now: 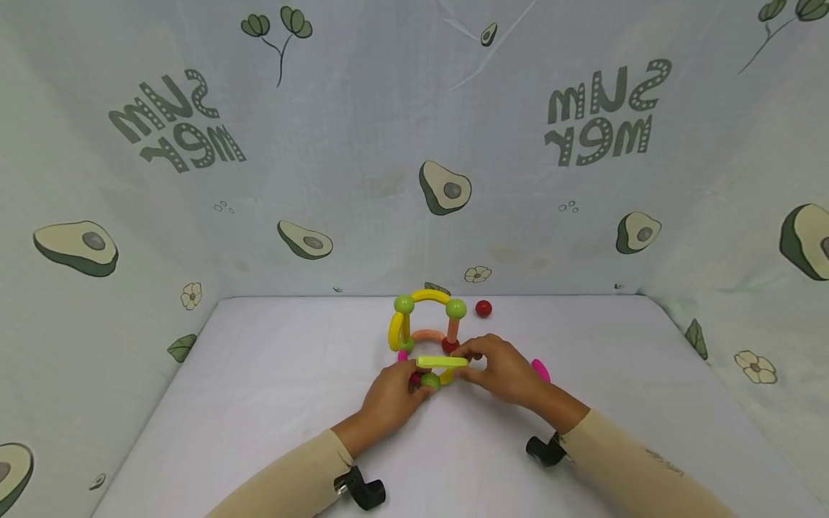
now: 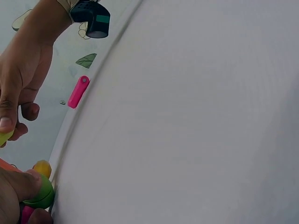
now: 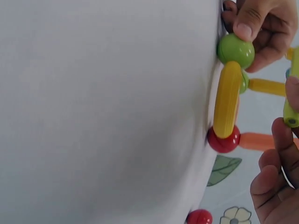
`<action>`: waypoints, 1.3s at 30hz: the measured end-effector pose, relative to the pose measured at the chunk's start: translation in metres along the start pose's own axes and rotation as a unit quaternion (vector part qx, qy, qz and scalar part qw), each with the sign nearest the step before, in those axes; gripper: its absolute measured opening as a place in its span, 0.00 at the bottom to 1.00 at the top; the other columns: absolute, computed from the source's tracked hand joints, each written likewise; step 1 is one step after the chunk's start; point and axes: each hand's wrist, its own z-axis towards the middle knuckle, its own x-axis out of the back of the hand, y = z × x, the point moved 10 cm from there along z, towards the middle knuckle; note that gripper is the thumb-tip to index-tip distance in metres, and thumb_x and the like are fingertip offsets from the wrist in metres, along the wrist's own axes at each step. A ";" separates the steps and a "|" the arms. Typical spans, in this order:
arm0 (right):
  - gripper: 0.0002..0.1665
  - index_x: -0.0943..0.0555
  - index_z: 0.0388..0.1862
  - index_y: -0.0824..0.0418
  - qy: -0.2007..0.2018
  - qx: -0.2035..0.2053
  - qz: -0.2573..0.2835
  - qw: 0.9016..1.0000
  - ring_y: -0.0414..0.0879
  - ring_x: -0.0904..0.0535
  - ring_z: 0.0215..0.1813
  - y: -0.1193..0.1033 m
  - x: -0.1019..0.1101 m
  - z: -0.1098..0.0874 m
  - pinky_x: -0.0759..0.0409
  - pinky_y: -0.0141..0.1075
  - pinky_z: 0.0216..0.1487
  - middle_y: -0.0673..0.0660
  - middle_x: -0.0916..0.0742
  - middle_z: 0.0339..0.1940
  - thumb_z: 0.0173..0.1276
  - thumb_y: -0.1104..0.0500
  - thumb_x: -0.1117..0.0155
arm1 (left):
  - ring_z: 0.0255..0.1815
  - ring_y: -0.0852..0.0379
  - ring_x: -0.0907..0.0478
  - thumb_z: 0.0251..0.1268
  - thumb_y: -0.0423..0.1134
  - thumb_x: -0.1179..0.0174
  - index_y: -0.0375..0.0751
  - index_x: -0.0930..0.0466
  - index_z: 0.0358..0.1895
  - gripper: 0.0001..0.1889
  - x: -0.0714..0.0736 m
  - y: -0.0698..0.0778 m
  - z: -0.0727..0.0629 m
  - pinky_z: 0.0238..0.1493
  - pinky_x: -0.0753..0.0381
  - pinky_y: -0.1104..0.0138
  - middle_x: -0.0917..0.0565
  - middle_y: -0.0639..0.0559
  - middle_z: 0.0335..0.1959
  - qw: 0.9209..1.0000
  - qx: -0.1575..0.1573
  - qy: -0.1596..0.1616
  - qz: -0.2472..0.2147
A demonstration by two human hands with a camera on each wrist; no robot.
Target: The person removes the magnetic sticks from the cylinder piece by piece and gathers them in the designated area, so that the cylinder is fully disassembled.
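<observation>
plainly, the right grip [image 1: 500, 370] pinches the lime rod's [image 1: 440, 362] end, the left grip [image 1: 391, 397] holding a green ball [image 1: 430, 381].

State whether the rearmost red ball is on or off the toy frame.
Off: the red ball sits apart, a visible gap between it and the toy frame in the head view.

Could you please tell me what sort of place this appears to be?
Probably a staged tabletop recording booth, though the wider room is unseen: a pale avocado-printed fabric backdrop hangs behind and beside a plain white tabletop, and two small black wrist-worn cameras show.
</observation>
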 end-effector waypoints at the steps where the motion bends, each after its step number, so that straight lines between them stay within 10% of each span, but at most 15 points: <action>1: 0.16 0.11 0.47 0.50 0.002 0.002 -0.001 1.000 0.44 0.23 0.45 0.001 0.002 -0.001 0.20 0.42 0.49 0.40 0.14 0.40 0.60 0.59 0.19 | 0.28 0.64 0.29 0.60 0.40 0.24 0.41 0.17 0.46 0.15 0.000 0.000 0.000 0.29 0.26 0.71 0.20 0.60 0.31 1.000 0.002 -0.001 0.000; 15: 0.17 0.13 0.51 0.51 0.014 -0.076 0.004 0.997 0.51 0.23 0.48 0.038 0.033 -0.016 0.21 0.43 0.47 0.47 0.17 0.41 0.63 0.54 0.22 | 0.30 0.64 0.29 0.60 0.38 0.24 0.42 0.15 0.53 0.18 -0.001 -0.003 0.000 0.31 0.24 0.72 0.21 0.63 0.32 0.999 0.024 -0.011 -0.025; 39: 0.19 0.14 0.54 0.56 0.066 -0.091 -0.010 0.994 0.53 0.24 0.49 0.087 0.080 -0.051 0.20 0.37 0.44 0.51 0.17 0.41 0.65 0.58 0.24 | 0.30 0.63 0.28 0.60 0.39 0.24 0.42 0.14 0.54 0.19 -0.003 -0.005 0.000 0.31 0.24 0.71 0.21 0.63 0.33 0.999 0.030 -0.013 -0.024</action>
